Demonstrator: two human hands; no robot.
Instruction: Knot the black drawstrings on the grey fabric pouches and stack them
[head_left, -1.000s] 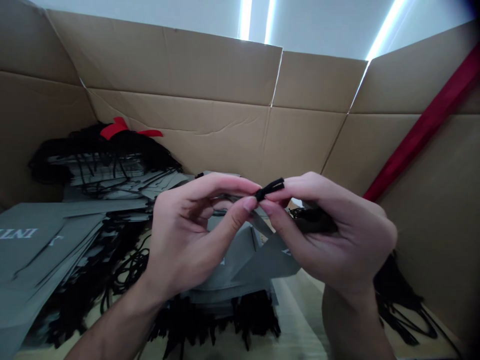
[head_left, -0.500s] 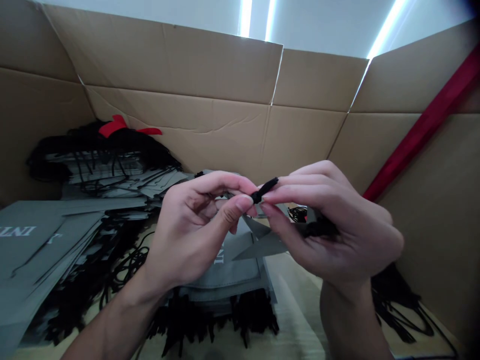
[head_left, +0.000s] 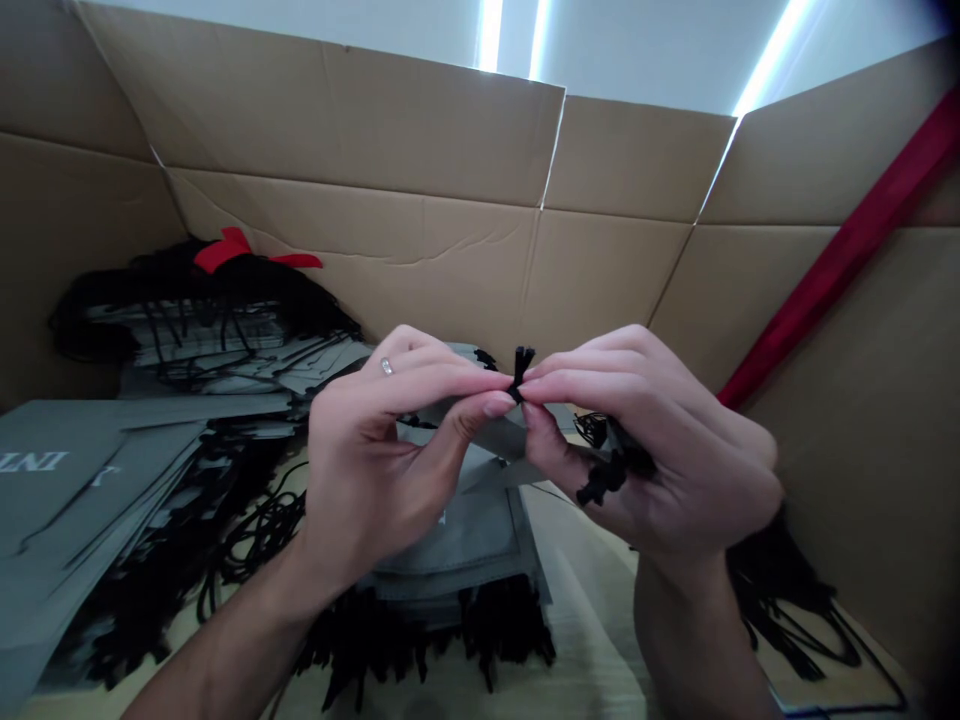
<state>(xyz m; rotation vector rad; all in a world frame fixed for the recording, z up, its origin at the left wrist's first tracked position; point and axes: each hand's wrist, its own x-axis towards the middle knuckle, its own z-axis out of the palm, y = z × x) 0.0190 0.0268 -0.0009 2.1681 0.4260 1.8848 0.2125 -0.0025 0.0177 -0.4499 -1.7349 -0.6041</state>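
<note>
Between my two hands is a knotted black cord (head_left: pixel 523 362), its two short ends pointing up. My left hand (head_left: pixel 397 430) pinches one side of the knot with thumb and forefinger; a ring shows on one finger. From the other side my right hand (head_left: pixel 645 440) pinches the same knot. More black cord (head_left: pixel 602 478) hangs out at the right palm. A grey strip (head_left: pixel 501 437) of sheet material lies behind the fingertips, partly hidden. Below the hands lies a stack of grey pouches (head_left: pixel 457 550) with black cord ends along its near edge.
More grey pouches with white lettering (head_left: pixel 67 470) are piled at the left. Behind them sits a heap of black cords (head_left: pixel 225 265) with a red strip (head_left: pixel 225 248). Black cords (head_left: pixel 795 600) lie at the right. Cardboard walls (head_left: pixel 420 220) enclose the table.
The cord ends have turned from slanting right to nearly upright. My left hand has rolled so its ring shows, and the right hand has shifted slightly left.
</note>
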